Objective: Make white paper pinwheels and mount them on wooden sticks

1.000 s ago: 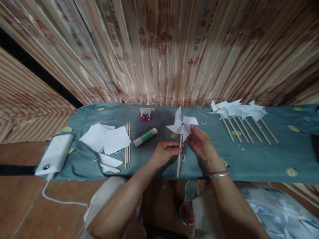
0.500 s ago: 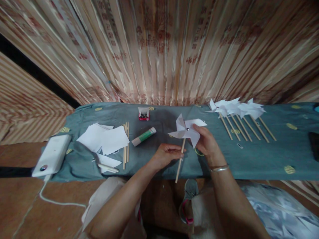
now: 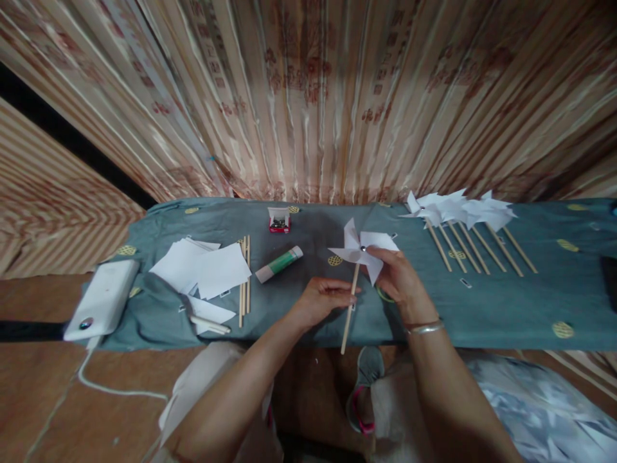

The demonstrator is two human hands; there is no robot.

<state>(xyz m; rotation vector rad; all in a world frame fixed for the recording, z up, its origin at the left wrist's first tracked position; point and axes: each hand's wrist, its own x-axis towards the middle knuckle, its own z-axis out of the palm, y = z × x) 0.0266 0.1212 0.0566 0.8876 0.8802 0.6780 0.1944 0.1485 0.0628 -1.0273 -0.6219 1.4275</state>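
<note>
My left hand [image 3: 321,298] pinches the wooden stick [image 3: 349,308] of a white paper pinwheel [image 3: 362,247], held a little above the blue-grey cloth [image 3: 482,302]. My right hand [image 3: 399,278] is closed on the lower right blade of the pinwheel, fingers just beside its metal pin. The stick leans slightly, its lower end over the cloth's front edge.
Several finished pinwheels [image 3: 457,212] lie in a row at the back right. A glue stick [image 3: 279,263], a red box of pins [image 3: 279,220], loose sticks [image 3: 245,280], a stack of white paper squares [image 3: 205,267] and a white device [image 3: 103,299] with a cord lie left. A curtain hangs behind.
The pinwheel has tilted and shifted slightly right, its blades turned; my right hand moved from below the wheel up to its right blade. The left hand stayed on the stick.
</note>
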